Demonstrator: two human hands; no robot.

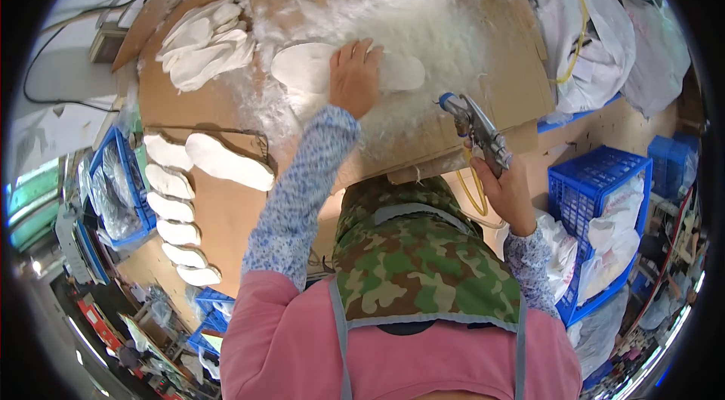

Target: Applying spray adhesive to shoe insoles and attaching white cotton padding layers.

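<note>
Lying across the middle of a white insole [302, 66], the left hand [353, 81] rests palm down with its fingers a little apart, grasping nothing that shows; the insole's two ends stick out either side, flat on the cardboard [517, 90]. The right hand [504, 192] is wrapped around the handle of a spray gun [477, 124], though whether a finger is on the trigger I cannot tell. The gun's blue tip points up and left toward the insole, well apart from it. Pale fluff [423, 22] is thick around the insole's far side, so a blast of air could lift it toward the person, or settle it back on the surface. With only a palm on top, the insole could skid or its ends flap up if the jet caught an edge. The yellow hose [483, 207] hangs beside the apron [423, 271] and might snag there or on the cardboard's near edge. Stray fluff could also reach the pile [208, 45] or the neat row [172, 207] at left.
</note>
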